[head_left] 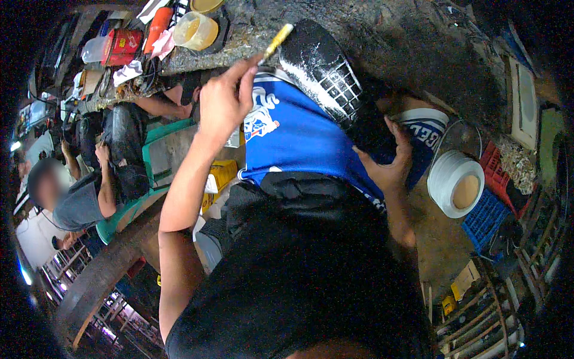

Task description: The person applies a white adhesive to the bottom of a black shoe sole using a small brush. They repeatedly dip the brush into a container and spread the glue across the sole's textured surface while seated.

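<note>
My left hand [230, 93] is closed around a small brush [277, 40] with pale yellow bristles, held up beside the toe end of a black shoe [308, 51]. The shoe's sole faces up, streaked with white near the middle and across a grid-patterned part. My right hand [390, 160] curves round the dark other end of the shoe, its thumb and fingers on either side. Under the shoe, my lap is covered by blue shorts [299, 128] with white print.
On the grimy bench [239, 57] stand a clear tub of amber liquid [196, 31] and a red container [124, 47]. A white bucket [455, 185], red crate [496, 170] and blue crate [485, 218] are at right. Another person [81, 200] sits at left.
</note>
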`<state>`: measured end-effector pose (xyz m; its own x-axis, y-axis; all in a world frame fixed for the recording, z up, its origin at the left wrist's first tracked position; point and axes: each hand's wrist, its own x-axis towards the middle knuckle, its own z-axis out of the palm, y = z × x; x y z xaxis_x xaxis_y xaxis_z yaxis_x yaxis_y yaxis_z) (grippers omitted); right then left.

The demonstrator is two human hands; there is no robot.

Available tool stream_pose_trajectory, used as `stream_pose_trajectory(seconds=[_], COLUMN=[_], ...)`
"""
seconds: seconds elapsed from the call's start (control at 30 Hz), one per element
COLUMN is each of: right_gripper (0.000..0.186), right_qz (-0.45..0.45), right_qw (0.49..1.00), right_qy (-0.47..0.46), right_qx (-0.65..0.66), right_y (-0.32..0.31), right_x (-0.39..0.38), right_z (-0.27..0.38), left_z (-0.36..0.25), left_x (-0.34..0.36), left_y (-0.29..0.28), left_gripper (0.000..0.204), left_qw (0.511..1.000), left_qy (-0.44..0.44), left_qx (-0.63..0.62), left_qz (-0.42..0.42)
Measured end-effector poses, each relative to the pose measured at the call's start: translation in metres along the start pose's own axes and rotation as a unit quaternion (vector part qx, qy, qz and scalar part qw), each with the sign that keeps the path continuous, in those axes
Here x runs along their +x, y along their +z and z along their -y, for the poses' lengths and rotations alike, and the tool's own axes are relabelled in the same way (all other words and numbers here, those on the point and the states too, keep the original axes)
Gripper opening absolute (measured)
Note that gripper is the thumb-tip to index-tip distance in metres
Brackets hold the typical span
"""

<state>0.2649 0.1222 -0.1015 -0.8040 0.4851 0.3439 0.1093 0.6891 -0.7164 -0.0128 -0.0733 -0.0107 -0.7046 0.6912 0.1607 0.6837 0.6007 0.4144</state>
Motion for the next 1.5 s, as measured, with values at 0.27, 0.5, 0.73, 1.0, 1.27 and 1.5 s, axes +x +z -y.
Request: stream_pose_trajectory(seconds=[0.27,0.5,0.73,1.0,1.27,1.5], right_gripper=[0.09,0.083,0.083,0.095,0.083,0.091], right_qz=[-0.006,-0.031,-0.034,0.01,-0.01,0.005], right_qw=[0.998,0.995,0.995,0.997,0.996,0.996], right_qy=[0.038,0.054,0.056,0.04,0.073,0.059], right_qx=[0.044,0.073,0.08,0.059,0.057,0.064], right_y=[0.0,0.003,0.003,-0.001,-0.001,-0.002], right_x=[0.0,0.0,-0.002,-0.001,0.0,-0.001], right_z=[0.003,0.001,-0.002,-0.003,0.0,0.0], left_z=[0.017,0.044,0.049,0.023,0.014,-0.002], left_x=[0.046,0.055,0.006,0.011,0.056,0.044], left_y=[-0.013,-0.022,-0.034,-0.031,-0.015,-0.004], left_gripper=[0.026,0.032,0.029,0.026,0.025,0.026], left_qw=[0.993,0.979,0.979,0.985,0.98,0.996], left_qy=[0.09,0.171,0.147,0.052,0.121,0.084], left_qx=[-0.043,-0.014,-0.041,-0.058,-0.108,0.007], left_qz=[0.065,0.111,0.134,0.151,0.118,-0.001])
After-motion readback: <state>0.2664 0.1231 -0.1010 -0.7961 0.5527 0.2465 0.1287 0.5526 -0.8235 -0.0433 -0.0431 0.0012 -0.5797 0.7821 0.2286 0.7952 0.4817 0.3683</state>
